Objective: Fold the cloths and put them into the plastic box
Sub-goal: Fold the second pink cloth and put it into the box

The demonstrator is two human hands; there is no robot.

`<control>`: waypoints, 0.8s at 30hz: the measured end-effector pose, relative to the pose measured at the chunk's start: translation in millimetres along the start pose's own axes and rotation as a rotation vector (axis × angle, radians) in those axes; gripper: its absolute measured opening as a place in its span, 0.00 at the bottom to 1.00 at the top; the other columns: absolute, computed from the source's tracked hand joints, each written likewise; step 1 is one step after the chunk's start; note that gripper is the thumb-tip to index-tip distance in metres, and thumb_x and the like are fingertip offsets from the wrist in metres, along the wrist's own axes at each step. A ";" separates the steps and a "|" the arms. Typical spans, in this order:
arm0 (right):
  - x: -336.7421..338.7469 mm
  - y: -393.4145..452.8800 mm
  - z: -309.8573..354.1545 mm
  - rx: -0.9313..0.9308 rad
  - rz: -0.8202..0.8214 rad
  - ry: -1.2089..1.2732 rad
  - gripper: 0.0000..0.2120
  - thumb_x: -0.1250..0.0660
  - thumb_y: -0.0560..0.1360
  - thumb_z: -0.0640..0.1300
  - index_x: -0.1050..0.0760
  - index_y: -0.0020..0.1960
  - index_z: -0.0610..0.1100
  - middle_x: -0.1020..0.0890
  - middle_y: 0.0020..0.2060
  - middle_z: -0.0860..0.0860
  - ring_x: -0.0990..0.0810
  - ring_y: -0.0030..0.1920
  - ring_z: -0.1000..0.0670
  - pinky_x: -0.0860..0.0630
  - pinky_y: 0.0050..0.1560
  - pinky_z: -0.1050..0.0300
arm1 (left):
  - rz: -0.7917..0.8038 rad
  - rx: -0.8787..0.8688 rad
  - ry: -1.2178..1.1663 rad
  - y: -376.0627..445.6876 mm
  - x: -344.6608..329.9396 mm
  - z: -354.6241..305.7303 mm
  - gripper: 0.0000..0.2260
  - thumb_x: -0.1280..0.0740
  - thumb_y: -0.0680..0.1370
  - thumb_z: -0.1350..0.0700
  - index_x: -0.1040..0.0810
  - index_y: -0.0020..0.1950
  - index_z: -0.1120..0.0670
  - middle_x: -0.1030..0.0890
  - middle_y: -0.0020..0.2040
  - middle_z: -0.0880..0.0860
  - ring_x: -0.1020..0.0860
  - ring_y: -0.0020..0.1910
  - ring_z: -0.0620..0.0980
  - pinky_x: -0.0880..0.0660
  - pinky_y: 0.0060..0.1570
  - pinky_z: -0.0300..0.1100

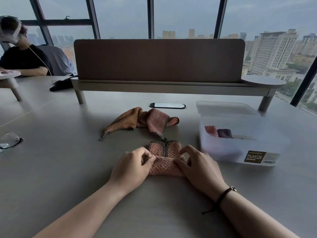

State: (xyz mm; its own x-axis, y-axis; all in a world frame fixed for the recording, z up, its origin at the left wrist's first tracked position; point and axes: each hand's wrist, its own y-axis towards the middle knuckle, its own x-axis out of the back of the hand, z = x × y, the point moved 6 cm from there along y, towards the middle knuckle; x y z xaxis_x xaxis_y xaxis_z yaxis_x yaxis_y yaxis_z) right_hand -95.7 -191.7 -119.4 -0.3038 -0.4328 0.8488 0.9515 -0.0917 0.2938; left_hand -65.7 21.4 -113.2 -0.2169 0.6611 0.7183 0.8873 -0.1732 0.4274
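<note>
A small pink waffle cloth (164,158) with dark trim lies partly folded on the grey table in front of me. My left hand (132,166) pinches its left edge and my right hand (199,166) pinches its right edge, both holding a fold. Behind it lie two loose cloths, an orange one (122,123) and a pink one (157,121), crumpled together. To the right stands the translucent plastic box (240,148), open, with a folded pink cloth (211,131) and a purple cloth (224,133) inside.
The box's lid (224,107) lies behind the box. A desk divider on a raised shelf (159,60) crosses the table's far side, with a cable port (167,105) before it. Glasses (9,140) rest at the left edge. A person (22,57) sits far left beside a dark cloth (62,85).
</note>
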 end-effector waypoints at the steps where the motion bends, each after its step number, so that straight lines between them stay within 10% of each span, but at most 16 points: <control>1: -0.5 0.2 -0.1 0.000 -0.003 -0.004 0.18 0.38 0.72 0.67 0.30 0.56 0.58 0.17 0.38 0.53 0.18 0.43 0.47 0.25 0.40 0.54 | 0.000 -0.001 0.010 0.4 0.0 -0.1 0.08 0.30 0.75 0.44 0.22 0.43 0.47 0.27 0.23 0.47 0.31 0.23 0.43 0.35 0.27 0.41; 8: 16.6 -7.2 4.8 0.083 -0.126 0.111 0.14 0.35 0.73 0.62 0.27 0.54 0.56 0.21 0.37 0.56 0.21 0.40 0.51 0.24 0.41 0.54 | -0.182 -0.199 0.007 -6.9 21.3 -13.6 0.10 0.33 0.75 0.44 0.22 0.50 0.48 0.31 0.32 0.44 0.28 0.31 0.42 0.28 0.33 0.44; 13: 18.7 -22.6 20.7 0.422 -0.021 -0.013 0.18 0.32 0.68 0.66 0.20 0.53 0.58 0.20 0.52 0.62 0.23 0.53 0.55 0.26 0.54 0.57 | 0.115 -0.521 -0.040 -19.4 8.5 -26.5 0.10 0.30 0.76 0.50 0.17 0.55 0.51 0.19 0.56 0.45 0.22 0.58 0.42 0.27 0.61 0.39; 17: 3.2 -19.0 14.8 0.400 0.090 -0.051 0.22 0.36 0.71 0.64 0.25 0.63 0.58 0.22 0.61 0.63 0.25 0.61 0.56 0.30 0.61 0.57 | 0.320 -0.437 -0.023 -18.0 -10.1 -15.9 0.22 0.33 0.76 0.43 0.23 0.67 0.48 0.24 0.67 0.42 0.33 0.69 0.31 0.40 0.70 0.29; 24: 4.6 -11.9 13.8 0.371 -0.042 -0.019 0.12 0.41 0.79 0.56 0.24 0.58 0.54 0.16 0.49 0.56 0.21 0.48 0.48 0.25 0.49 0.52 | 0.207 -0.325 -0.083 -5.1 -4.1 -13.6 0.21 0.28 0.73 0.55 0.23 0.66 0.47 0.22 0.61 0.39 0.28 0.63 0.29 0.37 0.63 0.24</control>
State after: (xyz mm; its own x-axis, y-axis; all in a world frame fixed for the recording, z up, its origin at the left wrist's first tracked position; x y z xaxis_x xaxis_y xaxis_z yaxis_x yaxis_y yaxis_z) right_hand -109.1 -180.2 -113.0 -0.3461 -0.4189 0.8395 0.8565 0.2241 0.4649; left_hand -74.9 9.6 -110.8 -0.0011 0.6426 0.7662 0.7305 -0.5228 0.4394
